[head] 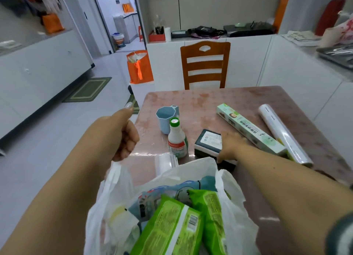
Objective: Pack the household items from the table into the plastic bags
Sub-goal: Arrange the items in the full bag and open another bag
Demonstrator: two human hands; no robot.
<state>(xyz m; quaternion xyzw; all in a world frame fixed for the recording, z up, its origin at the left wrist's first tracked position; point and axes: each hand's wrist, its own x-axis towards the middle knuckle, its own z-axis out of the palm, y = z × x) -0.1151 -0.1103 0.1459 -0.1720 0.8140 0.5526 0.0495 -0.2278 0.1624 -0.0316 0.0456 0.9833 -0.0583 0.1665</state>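
A white plastic bag (235,207) hangs open at the table's near edge with two green packs (172,222) and other items inside. My left hand (122,136) grips the bag's left handle and holds it up. My right hand (230,146) rests on the right end of a dark flat box (209,142), fingers spread over it. On the pink table (210,100) stand a white bottle with a green cap (176,140) and a blue cup (167,119). A long green-white box (248,128) and a clear film roll (282,134) lie to the right.
A small white clip-like item (166,162) lies just behind the bag. A wooden chair (205,65) stands at the table's far side. An orange bag (140,67) sits on the floor to the left. Cabinets line the back and right.
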